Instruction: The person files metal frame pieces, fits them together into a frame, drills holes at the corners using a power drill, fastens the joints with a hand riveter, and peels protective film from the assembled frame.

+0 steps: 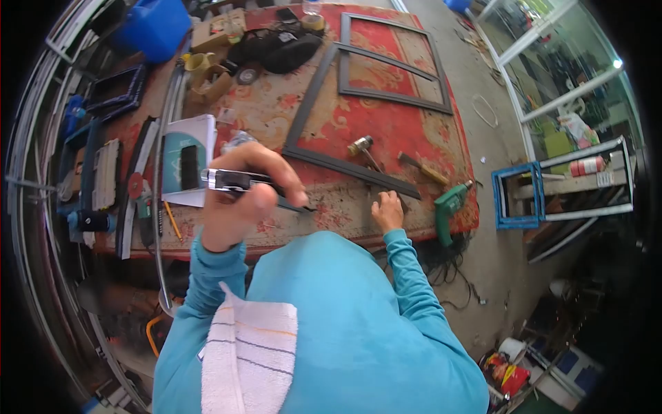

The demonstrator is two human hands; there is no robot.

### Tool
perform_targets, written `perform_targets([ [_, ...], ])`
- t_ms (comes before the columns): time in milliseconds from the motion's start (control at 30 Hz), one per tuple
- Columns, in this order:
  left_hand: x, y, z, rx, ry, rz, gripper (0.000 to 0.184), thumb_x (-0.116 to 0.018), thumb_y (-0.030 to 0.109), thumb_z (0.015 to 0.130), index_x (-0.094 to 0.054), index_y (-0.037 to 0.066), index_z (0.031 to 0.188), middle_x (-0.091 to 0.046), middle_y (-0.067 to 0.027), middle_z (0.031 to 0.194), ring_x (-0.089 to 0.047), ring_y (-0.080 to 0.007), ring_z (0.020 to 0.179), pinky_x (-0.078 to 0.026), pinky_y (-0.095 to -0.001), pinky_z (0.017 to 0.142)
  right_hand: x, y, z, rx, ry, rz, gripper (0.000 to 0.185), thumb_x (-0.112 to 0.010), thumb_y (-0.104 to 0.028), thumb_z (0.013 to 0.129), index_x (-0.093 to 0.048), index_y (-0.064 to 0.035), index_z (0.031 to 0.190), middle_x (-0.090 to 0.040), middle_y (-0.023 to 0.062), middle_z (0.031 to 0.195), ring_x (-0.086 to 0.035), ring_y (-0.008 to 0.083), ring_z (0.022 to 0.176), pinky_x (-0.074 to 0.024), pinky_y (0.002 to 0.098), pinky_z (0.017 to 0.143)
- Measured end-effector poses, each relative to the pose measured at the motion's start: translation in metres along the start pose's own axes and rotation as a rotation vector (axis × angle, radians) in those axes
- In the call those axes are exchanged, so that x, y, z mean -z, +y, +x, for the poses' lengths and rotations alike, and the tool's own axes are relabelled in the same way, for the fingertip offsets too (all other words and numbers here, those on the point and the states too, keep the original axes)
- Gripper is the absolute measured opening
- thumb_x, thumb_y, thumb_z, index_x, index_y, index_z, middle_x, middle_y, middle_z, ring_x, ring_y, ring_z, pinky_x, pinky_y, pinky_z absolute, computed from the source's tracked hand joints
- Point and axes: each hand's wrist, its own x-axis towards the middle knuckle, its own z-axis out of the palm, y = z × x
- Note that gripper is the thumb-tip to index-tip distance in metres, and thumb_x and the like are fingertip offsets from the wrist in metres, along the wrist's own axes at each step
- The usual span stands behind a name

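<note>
My left hand (252, 190) is raised above the near table edge, closed around a screwdriver-like tool (231, 181) with a clear and black handle. A thin dark shaft seems to run from it towards the right. My right hand (388, 212) rests at the table's near edge with curled fingers, close to the lower bar of a dark grey frame (345, 168). Whether those fingers pinch something is hidden. Beyond the bar lies a hammer (362, 147). A chisel-like tool with a wooden handle (431, 170) and a green power drill (452, 207) lie to the right.
A second grey frame (441, 69) lies at the far end of the red patterned table cover (276, 127). On the left are a notebook (200, 131) with a phone (189, 165) on it, a pencil (172, 221) and an angle grinder (141, 196). A blue frame (507, 222) stands right.
</note>
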Motion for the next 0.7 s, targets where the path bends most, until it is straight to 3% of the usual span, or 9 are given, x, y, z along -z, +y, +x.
perform_targets([
  [167, 0.004, 0.001, -0.012, 0.054, -0.058, 0.029, 0.037, -0.084, 0.032, 0.082, -0.065, 0.001, 0.088, -0.069, -0.0067, 0.079, -0.066, -0.0117, 0.072, -0.052, -0.0251, 0.066, -0.024, -0.027, 0.028, -0.018, -0.018, 0.087, 0.040, -0.068, -0.028, 0.088, -0.056, -0.0027, 0.116, -0.064, 0.0225, 0.112, -0.063, 0.0424, 0.104, -0.0519, 0.0501, 0.087],
  [233, 0.005, 0.002, -0.016, 0.038, -0.144, 0.124, 0.036, -0.088, 0.022, 0.077, -0.061, 0.000, 0.087, -0.068, -0.0141, 0.073, -0.067, -0.0220, 0.068, -0.057, -0.0358, 0.067, -0.037, -0.019, 0.036, -0.098, -0.069, 0.083, 0.038, -0.066, -0.023, 0.087, -0.053, -0.0024, 0.116, -0.065, 0.0246, 0.109, -0.063, 0.0453, 0.102, -0.0523, 0.0511, 0.087],
  [433, 0.013, 0.003, -0.030, -0.012, -0.125, 0.129, 0.036, -0.091, 0.008, 0.070, -0.062, 0.000, 0.088, -0.067, -0.0141, 0.073, -0.067, -0.0209, 0.068, -0.057, -0.0362, 0.067, -0.027, 0.005, 0.032, -0.087, -0.200, 0.185, 0.033, -0.067, -0.015, 0.074, -0.062, 0.0064, 0.099, -0.067, 0.0295, 0.103, -0.066, 0.0441, 0.098, -0.0532, 0.0464, 0.085],
  [467, 0.015, 0.005, -0.031, -0.006, -0.130, 0.105, 0.039, -0.092, 0.016, 0.072, -0.062, -0.001, 0.089, -0.067, -0.0136, 0.072, -0.066, -0.0206, 0.067, -0.057, -0.0367, 0.067, -0.040, 0.023, 0.036, -0.049, -0.245, 0.220, 0.033, -0.068, -0.011, 0.075, -0.065, 0.0070, 0.102, -0.070, 0.0263, 0.097, -0.071, 0.0376, 0.089, -0.0565, 0.0433, 0.078],
  [500, 0.017, 0.003, -0.032, -0.013, -0.122, 0.117, 0.039, -0.092, 0.016, 0.072, -0.062, -0.001, 0.089, -0.067, -0.0136, 0.072, -0.066, -0.0206, 0.067, -0.057, -0.0367, 0.067, -0.017, 0.022, 0.038, -0.240, -0.620, 0.501, 0.036, -0.069, -0.006, 0.077, -0.065, 0.0072, 0.110, -0.072, 0.0205, 0.091, -0.073, 0.0298, 0.083, -0.0585, 0.0407, 0.072],
  [567, 0.018, -0.002, -0.034, -0.062, -0.154, -0.056, 0.042, -0.090, 0.031, 0.075, -0.065, 0.001, 0.090, -0.068, -0.0061, 0.077, -0.063, -0.0111, 0.068, -0.050, -0.0250, 0.060, 0.028, 0.005, 0.019, -0.410, -0.750, 0.849, 0.046, -0.067, -0.002, 0.082, -0.058, 0.0079, 0.126, -0.071, 0.0167, 0.099, -0.073, 0.0260, 0.087, -0.0591, 0.0374, 0.074],
  [600, 0.014, 0.003, -0.034, -0.068, -0.146, 0.008, 0.066, -0.075, 0.062, 0.081, -0.063, -0.002, 0.094, -0.067, -0.0089, 0.076, -0.064, -0.0134, 0.068, -0.051, -0.0265, 0.061, 0.048, -0.004, 0.011, -0.396, -0.767, 0.895, 0.048, -0.067, -0.004, 0.082, -0.057, 0.0071, 0.128, -0.071, 0.0168, 0.101, -0.072, 0.0257, 0.090, -0.0583, 0.0377, 0.076],
  [633, 0.012, 0.005, -0.034, -0.075, -0.149, 0.014, 0.066, -0.075, 0.062, 0.081, -0.063, -0.002, 0.094, -0.067, -0.0089, 0.076, -0.064, -0.0134, 0.068, -0.051, -0.0265, 0.061, 0.064, -0.012, 0.003, -0.385, -0.780, 0.941, 0.051, -0.067, -0.005, 0.082, -0.056, 0.0064, 0.131, -0.071, 0.0168, 0.104, -0.070, 0.0254, 0.093, -0.0576, 0.0380, 0.078],
  [700, 0.007, 0.006, -0.033, -0.037, -0.110, -0.139, 0.093, -0.046, 0.087, 0.081, -0.062, -0.004, 0.096, -0.067, -0.0107, 0.077, -0.066, -0.0152, 0.070, -0.053, -0.0283, 0.064, 0.073, -0.015, -0.008, -0.306, -0.707, 1.070, 0.046, -0.065, -0.004, 0.085, -0.057, 0.0046, 0.129, -0.071, 0.0154, 0.105, -0.070, 0.0249, 0.095, -0.0570, 0.0376, 0.081],
])
